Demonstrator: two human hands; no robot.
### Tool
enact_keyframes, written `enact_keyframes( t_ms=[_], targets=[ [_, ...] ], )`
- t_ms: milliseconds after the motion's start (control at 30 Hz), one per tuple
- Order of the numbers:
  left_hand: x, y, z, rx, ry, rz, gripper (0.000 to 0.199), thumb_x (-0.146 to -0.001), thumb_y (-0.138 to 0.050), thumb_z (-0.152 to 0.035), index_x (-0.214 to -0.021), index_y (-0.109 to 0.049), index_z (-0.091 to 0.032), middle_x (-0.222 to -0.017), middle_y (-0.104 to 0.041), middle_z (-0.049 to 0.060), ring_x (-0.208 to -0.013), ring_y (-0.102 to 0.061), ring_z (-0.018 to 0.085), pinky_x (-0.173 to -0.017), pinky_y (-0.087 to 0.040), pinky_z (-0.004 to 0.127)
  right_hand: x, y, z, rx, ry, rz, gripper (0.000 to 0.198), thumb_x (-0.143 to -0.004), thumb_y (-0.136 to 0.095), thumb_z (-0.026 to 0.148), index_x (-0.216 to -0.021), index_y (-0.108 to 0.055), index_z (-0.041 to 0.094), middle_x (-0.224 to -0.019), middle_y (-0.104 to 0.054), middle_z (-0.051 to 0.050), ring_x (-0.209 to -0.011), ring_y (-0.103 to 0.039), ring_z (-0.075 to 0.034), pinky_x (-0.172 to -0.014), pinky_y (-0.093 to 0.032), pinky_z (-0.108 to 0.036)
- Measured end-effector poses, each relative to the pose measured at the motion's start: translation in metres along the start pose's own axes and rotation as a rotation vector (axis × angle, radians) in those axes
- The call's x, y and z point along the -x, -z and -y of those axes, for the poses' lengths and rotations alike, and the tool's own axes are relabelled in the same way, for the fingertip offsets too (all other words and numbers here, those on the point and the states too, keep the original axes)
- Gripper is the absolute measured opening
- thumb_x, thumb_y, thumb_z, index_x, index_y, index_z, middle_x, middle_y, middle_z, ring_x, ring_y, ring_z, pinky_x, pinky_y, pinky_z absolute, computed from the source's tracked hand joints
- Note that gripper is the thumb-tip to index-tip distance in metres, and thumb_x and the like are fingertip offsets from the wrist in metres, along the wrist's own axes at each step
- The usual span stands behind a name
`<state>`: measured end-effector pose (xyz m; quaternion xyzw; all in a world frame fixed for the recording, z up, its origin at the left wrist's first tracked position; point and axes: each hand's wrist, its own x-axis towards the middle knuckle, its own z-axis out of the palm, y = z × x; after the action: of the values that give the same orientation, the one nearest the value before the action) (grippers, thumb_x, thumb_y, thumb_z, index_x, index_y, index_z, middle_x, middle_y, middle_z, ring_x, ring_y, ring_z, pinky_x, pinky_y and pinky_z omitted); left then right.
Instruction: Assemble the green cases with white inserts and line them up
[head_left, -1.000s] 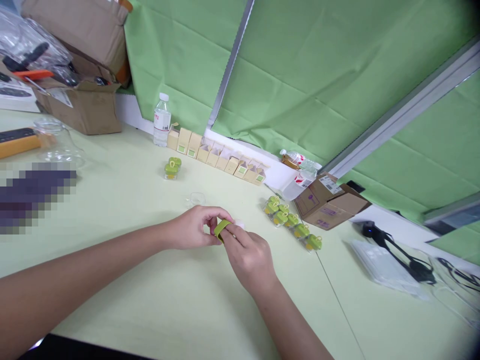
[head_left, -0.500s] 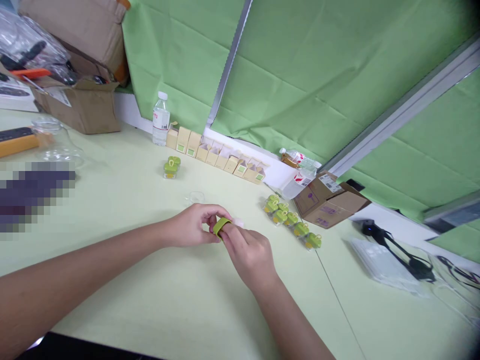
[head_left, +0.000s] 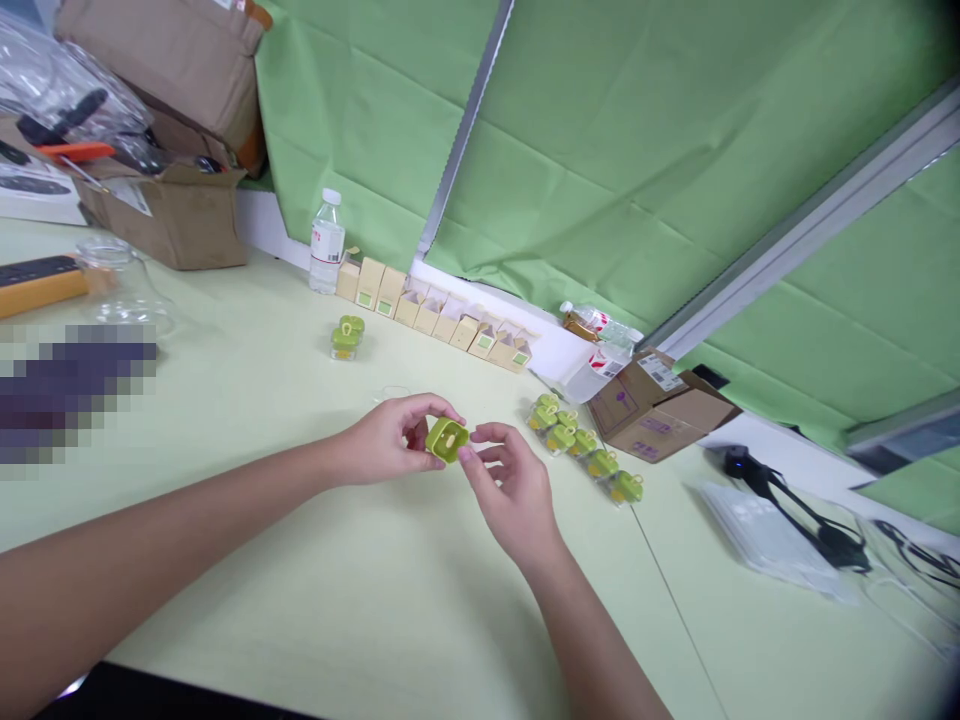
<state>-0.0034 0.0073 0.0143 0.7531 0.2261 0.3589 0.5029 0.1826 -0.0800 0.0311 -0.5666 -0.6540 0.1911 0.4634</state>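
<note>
Left hand (head_left: 386,440) held green cap (head_left: 442,446) between thumb and fingers, over table (head_left: 322,580), hollow side out; right hand (head_left: 519,490) at cap's 4 o'clock, fingers loosely curled, thumb by rim, grip or touch hard to tell. Capped jars (head_left: 561,437) stood at 3 o'clock, cartons (head_left: 428,314) at 12

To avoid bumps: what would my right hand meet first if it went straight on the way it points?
Most likely the green hollow piece in your left hand; your right hand seems right at its rim, though touch is unclear.
</note>
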Motion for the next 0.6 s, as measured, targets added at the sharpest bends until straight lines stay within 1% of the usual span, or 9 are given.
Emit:
enact_keyframes(
  t_ms=[67, 133, 200, 300, 433, 533, 600],
  targets=[
    [0.0015, -0.0029, -0.0031, -0.024, -0.010, 0.001, 0.043, -0.076, -0.072, -0.021, -0.117, -0.059, -0.021, -0.097, -0.066, 0.003, -0.068, -0.054, 0.011, -0.061, -0.046, 0.024, -0.0030, -0.0050, -0.0022, -0.240, -0.144, 0.094, 0.028, -0.087, -0.067, 0.042, -0.103, -0.061, 0.020, -0.100, -0.070, -0.008, -0.079, -0.069, -0.018, -0.058, -0.061, -0.029],
    [0.0028, -0.0054, -0.0054, -0.049, -0.031, 0.004, 0.043, -0.076, -0.070, -0.018, -0.117, -0.060, -0.023, -0.100, -0.067, 0.003, -0.067, -0.053, 0.010, -0.061, -0.047, 0.024, -0.0052, -0.0086, -0.0036, -0.409, -0.207, 0.149, 0.031, -0.084, -0.069, 0.044, -0.101, -0.063, 0.019, -0.096, -0.071, -0.007, -0.079, -0.069, -0.018, -0.062, -0.062, -0.032],
    [0.0038, -0.0068, -0.0070, -0.068, -0.057, 0.009, 0.044, -0.076, -0.067, -0.014, -0.118, -0.061, -0.024, -0.100, -0.067, 0.002, -0.067, -0.053, 0.010, -0.062, -0.048, 0.024, -0.0061, -0.0103, -0.0038, -0.497, -0.238, 0.159, 0.030, -0.081, -0.073, 0.043, -0.098, -0.064, 0.019, -0.092, -0.071, -0.005, -0.078, -0.069, -0.018, -0.066, -0.062, -0.033],
    [0.0050, -0.0073, -0.0075, -0.102, -0.067, 0.024, 0.044, -0.076, -0.064, -0.011, -0.117, -0.062, -0.026, -0.096, -0.068, 0.000, -0.067, -0.054, 0.011, -0.062, -0.048, 0.024, -0.0058, -0.0106, -0.0035, -0.568, -0.283, 0.155, 0.027, -0.078, -0.078, 0.040, -0.091, -0.066, 0.019, -0.087, -0.071, -0.003, -0.076, -0.069, -0.016, -0.069, -0.061, -0.032],
    [0.0060, -0.0082, -0.0064, -0.158, -0.028, 0.039, 0.047, -0.075, -0.064, -0.012, -0.118, -0.063, -0.027, -0.088, -0.068, -0.001, -0.067, -0.055, 0.011, -0.065, -0.049, 0.025, -0.0053, -0.0109, -0.0036, -0.616, -0.324, 0.158, 0.025, -0.076, -0.080, 0.038, -0.086, -0.067, 0.019, -0.080, -0.070, -0.001, -0.072, -0.067, -0.015, -0.069, -0.059, -0.031],
    [0.0070, -0.0092, -0.0082, -0.164, -0.019, 0.053, 0.046, -0.075, -0.064, -0.013, -0.119, -0.063, -0.026, -0.088, -0.067, 0.000, -0.068, -0.055, 0.012, -0.066, -0.049, 0.026, -0.0051, -0.0111, -0.0022, -0.622, -0.335, 0.154, 0.024, -0.076, -0.081, 0.038, -0.086, -0.068, 0.019, -0.078, -0.070, 0.000, -0.069, -0.065, -0.014, -0.068, -0.057, -0.030],
    [0.0080, -0.0094, -0.0113, -0.153, -0.056, 0.068, 0.047, -0.075, -0.062, -0.012, -0.120, -0.062, -0.025, -0.093, -0.067, 0.000, -0.070, -0.056, 0.012, -0.068, -0.049, 0.026, -0.0050, -0.0106, -0.0006, -0.633, -0.343, 0.161, 0.024, -0.077, -0.080, 0.038, -0.086, -0.068, 0.019, -0.078, -0.070, 0.000, -0.069, -0.065, -0.014, -0.068, -0.056, -0.030]
  ],
)
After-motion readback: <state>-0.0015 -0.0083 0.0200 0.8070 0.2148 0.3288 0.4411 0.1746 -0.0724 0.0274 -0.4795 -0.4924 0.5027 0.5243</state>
